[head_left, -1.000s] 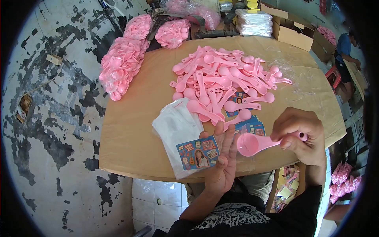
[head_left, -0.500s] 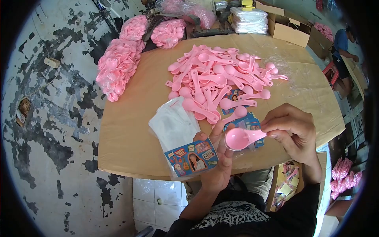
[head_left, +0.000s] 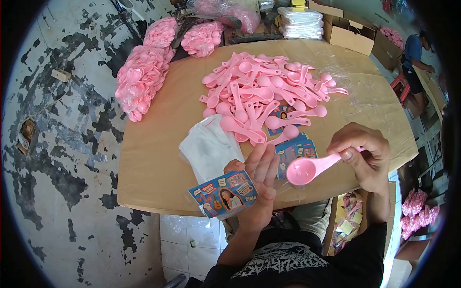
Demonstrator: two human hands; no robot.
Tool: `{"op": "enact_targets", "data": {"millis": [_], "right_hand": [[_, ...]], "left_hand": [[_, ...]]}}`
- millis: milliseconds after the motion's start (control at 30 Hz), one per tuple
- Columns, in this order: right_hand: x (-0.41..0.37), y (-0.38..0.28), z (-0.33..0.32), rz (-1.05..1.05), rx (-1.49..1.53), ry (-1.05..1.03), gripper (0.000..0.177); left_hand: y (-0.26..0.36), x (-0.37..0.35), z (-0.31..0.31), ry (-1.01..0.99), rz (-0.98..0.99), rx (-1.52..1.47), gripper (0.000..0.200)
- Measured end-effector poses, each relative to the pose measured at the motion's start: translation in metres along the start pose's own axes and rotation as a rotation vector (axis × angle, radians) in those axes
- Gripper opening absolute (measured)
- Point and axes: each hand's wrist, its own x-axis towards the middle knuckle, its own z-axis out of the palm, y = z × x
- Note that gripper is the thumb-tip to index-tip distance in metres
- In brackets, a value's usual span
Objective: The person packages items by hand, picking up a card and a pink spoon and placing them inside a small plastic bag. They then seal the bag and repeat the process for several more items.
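My right hand [head_left: 363, 154] pinches the handle of a pink measuring spoon [head_left: 302, 171], its bowl turned up toward me. Between the thumb and palm of my left hand [head_left: 260, 185], fingers stretched out, is a blue printed card [head_left: 224, 194] with a cartoon figure; clear plastic shows along its lower edge. Under that hand's fingers lies a stack of clear plastic bags [head_left: 206, 149]. More blue cards [head_left: 294, 152] rest on the table between my hands. Behind them spreads a large pile of pink spoons [head_left: 259, 91].
Brown paper covers the table [head_left: 158, 158]. Bags of pink spoons [head_left: 144, 79] stand at its left edge, stacked plastic packs [head_left: 301, 23] and a cardboard box [head_left: 350, 36] at the back. A box of finished-looking packets [head_left: 348, 218] sits by my lap. Another person [head_left: 415, 60] sits far right.
My right hand has drawn the spoon to the right, away from my left hand. My left hand has shifted slightly left and tilted the card.
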Motion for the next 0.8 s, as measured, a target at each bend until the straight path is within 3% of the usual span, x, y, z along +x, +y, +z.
{"op": "enact_targets", "data": {"millis": [167,367,433,533,567,600,667,700,800], "right_hand": [[0.004,-0.005,0.011,-0.002,0.031,-0.101,0.013],[0.010,-0.010,0.032,-0.027,0.059,-0.225,0.029],[0.007,-0.003,0.033,-0.017,0.049,-0.258,0.034],[0.014,-0.017,0.003,-0.084,-0.054,-0.122,0.030],[0.015,-0.026,-0.003,-0.047,-0.085,0.008,0.029],[0.016,-0.035,-0.009,-0.008,-0.118,0.139,0.028],[0.019,-0.041,-0.018,0.039,-0.263,0.143,0.025],[0.027,-0.039,-0.023,0.050,-0.369,0.013,0.023],[0.040,-0.040,-0.042,-0.019,-0.504,-0.085,0.020]], "left_hand": [[-0.005,-0.002,0.003,-0.035,-0.009,0.143,0.058],[-0.026,-0.010,0.015,-0.006,-0.104,-0.205,0.048],[-0.028,-0.018,0.017,0.052,-0.215,-0.252,0.063],[-0.032,-0.021,0.018,0.140,-0.349,-0.393,0.089],[-0.032,-0.020,0.019,0.142,-0.366,-0.387,0.102],[-0.030,-0.019,0.018,0.126,-0.362,-0.343,0.105],[-0.025,-0.020,0.015,0.119,-0.402,-0.134,0.116],[-0.028,-0.021,0.013,0.109,-0.344,-0.008,0.117],[-0.031,-0.015,0.008,-0.024,-0.200,0.383,0.120]]}}
